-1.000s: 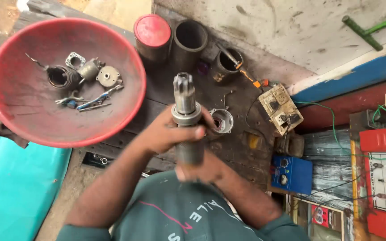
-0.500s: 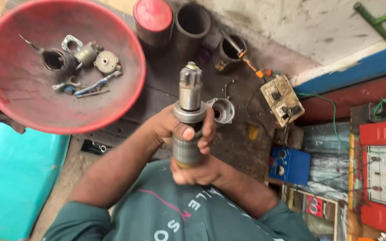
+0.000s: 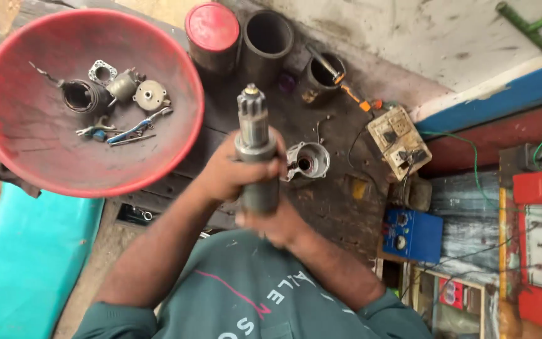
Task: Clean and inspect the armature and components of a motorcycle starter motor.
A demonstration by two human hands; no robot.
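The shaft [image 3: 255, 150] stands upright, splined end up. Left hand [image 3: 233, 172] grips its collar; right hand [image 3: 274, 223] clenches the lower body directly beneath.

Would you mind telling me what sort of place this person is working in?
Probably a small repair workshop for motor or electrical parts: a grimy dark workbench, a red round basin holding metal housings and small tools, and a grey geared metal shaft gripped in both hands.

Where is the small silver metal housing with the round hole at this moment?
In the head view, the small silver metal housing lies on the dark workbench, just right of the grey splined shaft held in both hands, and below the dark open cup.
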